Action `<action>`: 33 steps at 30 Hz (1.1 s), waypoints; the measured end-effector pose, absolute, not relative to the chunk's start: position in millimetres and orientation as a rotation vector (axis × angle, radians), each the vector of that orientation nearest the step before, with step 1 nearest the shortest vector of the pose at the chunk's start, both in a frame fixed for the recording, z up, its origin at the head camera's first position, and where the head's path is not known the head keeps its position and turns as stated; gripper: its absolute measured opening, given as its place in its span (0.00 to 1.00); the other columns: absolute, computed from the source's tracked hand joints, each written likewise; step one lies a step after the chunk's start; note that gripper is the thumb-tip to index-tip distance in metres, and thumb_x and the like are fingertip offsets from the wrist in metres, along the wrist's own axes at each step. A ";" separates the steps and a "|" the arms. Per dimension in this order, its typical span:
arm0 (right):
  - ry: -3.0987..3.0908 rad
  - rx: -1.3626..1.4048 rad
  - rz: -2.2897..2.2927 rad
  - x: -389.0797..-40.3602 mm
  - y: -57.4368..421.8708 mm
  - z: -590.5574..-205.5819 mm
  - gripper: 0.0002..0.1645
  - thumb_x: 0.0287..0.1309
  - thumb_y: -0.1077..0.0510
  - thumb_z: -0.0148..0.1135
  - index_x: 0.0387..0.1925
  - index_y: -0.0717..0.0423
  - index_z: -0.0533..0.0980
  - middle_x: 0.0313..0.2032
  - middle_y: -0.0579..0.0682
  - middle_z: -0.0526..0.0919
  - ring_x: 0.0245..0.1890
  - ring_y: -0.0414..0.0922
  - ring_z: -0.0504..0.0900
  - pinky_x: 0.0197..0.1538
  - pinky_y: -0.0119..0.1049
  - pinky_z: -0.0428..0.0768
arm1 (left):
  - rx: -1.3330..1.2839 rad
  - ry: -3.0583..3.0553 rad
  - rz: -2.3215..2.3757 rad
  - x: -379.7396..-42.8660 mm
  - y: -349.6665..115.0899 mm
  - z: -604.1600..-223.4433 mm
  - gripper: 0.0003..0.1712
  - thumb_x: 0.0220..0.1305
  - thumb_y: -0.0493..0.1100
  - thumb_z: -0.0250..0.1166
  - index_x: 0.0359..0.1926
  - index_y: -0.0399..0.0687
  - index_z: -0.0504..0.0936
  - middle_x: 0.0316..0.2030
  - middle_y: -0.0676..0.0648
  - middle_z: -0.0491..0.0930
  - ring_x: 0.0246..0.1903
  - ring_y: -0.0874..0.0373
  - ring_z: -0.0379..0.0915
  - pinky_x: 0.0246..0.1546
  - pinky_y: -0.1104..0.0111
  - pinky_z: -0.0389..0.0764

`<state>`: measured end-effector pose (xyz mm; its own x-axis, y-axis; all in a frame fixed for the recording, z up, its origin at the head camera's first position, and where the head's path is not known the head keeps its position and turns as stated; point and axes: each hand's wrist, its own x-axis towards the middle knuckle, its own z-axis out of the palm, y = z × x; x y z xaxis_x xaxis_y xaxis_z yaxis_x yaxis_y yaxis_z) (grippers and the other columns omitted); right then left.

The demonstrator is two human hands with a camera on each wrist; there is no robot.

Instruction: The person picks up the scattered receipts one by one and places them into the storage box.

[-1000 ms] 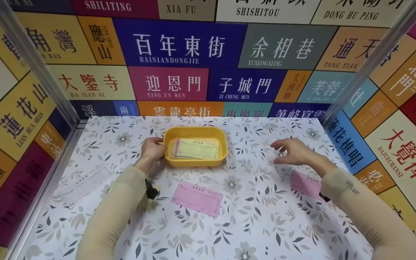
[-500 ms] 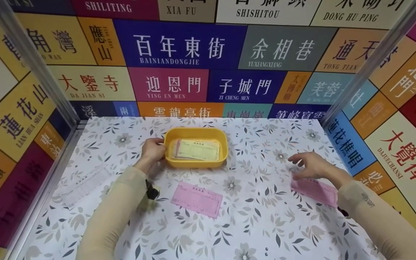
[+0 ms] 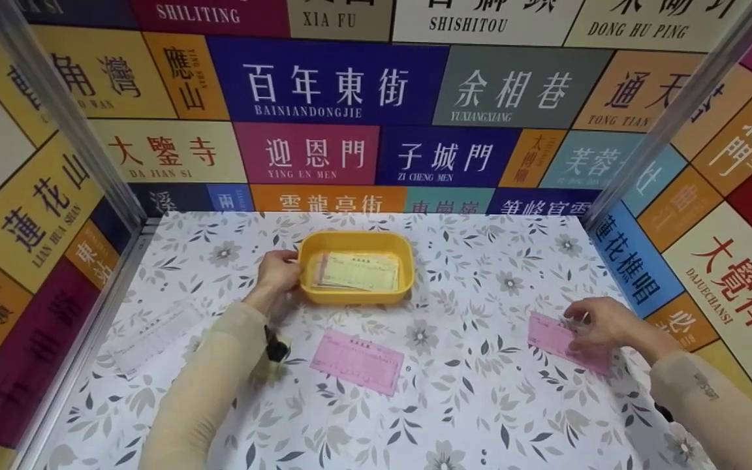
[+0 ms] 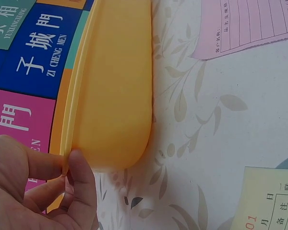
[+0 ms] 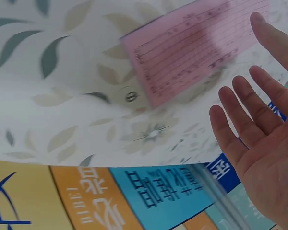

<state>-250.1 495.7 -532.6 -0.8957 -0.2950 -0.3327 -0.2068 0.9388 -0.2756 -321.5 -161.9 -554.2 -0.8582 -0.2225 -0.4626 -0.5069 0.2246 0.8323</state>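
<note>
Thumb and finger of my left hand (image 3: 278, 275) pinch the left end of the rim of a yellow plastic basin (image 3: 355, 297), which the left wrist view shows close up. Inside the basin lies a small stack of receipt slips (image 3: 358, 271), a pale yellow one on top. My right hand (image 3: 604, 329) hovers over a pink receipt slip (image 3: 549, 339) at the right of the table, covering part of it in the head view. In the right wrist view its fingers are spread, with nothing held, beside the pink slip (image 5: 192, 48).
A second pink slip (image 3: 358, 361) lies in front of the basin. A white slip (image 3: 154, 336) is at the left, and a pale yellow slip (image 4: 266, 201) lies under the left forearm. Printed wall panels (image 3: 324, 85) and metal posts border the flower-patterned table (image 3: 467, 391).
My right hand has moved right and toward the near side, from beside the basin to over the right pink slip. The left hand and basin have stayed in place.
</note>
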 end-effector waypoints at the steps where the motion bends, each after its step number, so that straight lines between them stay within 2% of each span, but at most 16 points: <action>1: 2.716 -0.347 -0.332 -247.7 499.5 -533.5 0.42 0.49 0.43 0.90 0.62 0.59 0.85 0.53 0.59 0.88 0.51 0.56 0.83 0.55 0.54 0.84 | -0.691 2.250 1.682 -321.5 -162.0 -554.2 0.33 0.71 0.31 0.61 0.77 0.46 0.80 0.63 0.41 0.82 0.54 0.52 0.81 0.49 0.67 0.87; 6: 2.736 -0.288 -0.361 -236.3 515.7 -541.5 0.45 0.47 0.42 0.91 0.64 0.57 0.85 0.55 0.59 0.88 0.53 0.57 0.83 0.56 0.55 0.84 | -0.697 2.234 1.679 -320.4 -161.0 -554.6 0.35 0.70 0.31 0.60 0.77 0.46 0.79 0.64 0.41 0.81 0.56 0.52 0.80 0.51 0.66 0.86; 12: 2.710 -0.187 -0.444 -226.8 530.7 -553.8 0.45 0.52 0.44 0.89 0.68 0.55 0.83 0.60 0.61 0.87 0.57 0.58 0.82 0.62 0.62 0.84 | -0.710 2.212 1.678 -318.8 -159.4 -553.4 0.36 0.70 0.30 0.59 0.78 0.48 0.78 0.65 0.42 0.81 0.59 0.51 0.80 0.53 0.65 0.85; 15: 2.726 -0.167 -0.473 -227.1 534.2 -557.8 0.42 0.53 0.45 0.89 0.67 0.55 0.84 0.60 0.61 0.87 0.57 0.58 0.82 0.63 0.61 0.83 | -0.707 2.228 1.669 -319.6 -159.8 -553.0 0.35 0.71 0.31 0.59 0.78 0.47 0.78 0.64 0.42 0.81 0.58 0.51 0.80 0.52 0.66 0.86; 17: 2.736 -0.180 -0.498 -228.9 535.4 -559.7 0.40 0.53 0.46 0.89 0.65 0.56 0.85 0.58 0.61 0.89 0.56 0.57 0.83 0.62 0.57 0.84 | -0.696 2.247 1.662 -319.8 -160.7 -553.4 0.34 0.71 0.31 0.59 0.78 0.47 0.79 0.65 0.41 0.82 0.57 0.51 0.81 0.51 0.66 0.86; 21: 2.730 -0.191 -0.553 -231.6 535.8 -562.3 0.38 0.53 0.48 0.89 0.63 0.56 0.85 0.52 0.56 0.89 0.52 0.53 0.82 0.54 0.39 0.81 | -0.661 2.300 1.624 -318.9 -162.4 -555.0 0.33 0.72 0.33 0.60 0.77 0.45 0.80 0.65 0.39 0.83 0.58 0.50 0.83 0.48 0.68 0.87; 24: 2.713 -0.139 -0.578 -232.9 535.2 -564.0 0.36 0.53 0.47 0.89 0.61 0.55 0.86 0.47 0.53 0.86 0.50 0.51 0.80 0.48 0.33 0.77 | -0.663 2.287 1.624 -318.7 -162.3 -554.8 0.34 0.72 0.32 0.60 0.78 0.47 0.80 0.64 0.40 0.83 0.59 0.50 0.83 0.49 0.68 0.86; 27: 2.714 -0.094 -0.586 -233.1 535.4 -566.2 0.33 0.53 0.46 0.89 0.57 0.54 0.87 0.47 0.54 0.86 0.49 0.52 0.80 0.49 0.36 0.76 | -0.670 2.270 1.641 -319.1 -161.3 -554.2 0.34 0.73 0.32 0.61 0.78 0.47 0.79 0.64 0.40 0.82 0.58 0.51 0.83 0.51 0.67 0.87; 33: 2.726 0.003 -0.633 -230.2 535.1 -569.4 0.32 0.53 0.45 0.90 0.54 0.51 0.83 0.54 0.57 0.86 0.55 0.56 0.80 0.58 0.43 0.79 | -0.695 2.231 1.682 -320.3 -160.1 -552.6 0.33 0.72 0.31 0.62 0.77 0.46 0.80 0.64 0.41 0.81 0.59 0.50 0.82 0.55 0.65 0.87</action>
<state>-230.2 535.1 -569.4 -0.9418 -0.0740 -0.3278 0.0781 0.9005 -0.4277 -320.3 -160.1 -552.6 -0.8512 -0.2160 -0.4783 -0.5193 0.2143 0.8273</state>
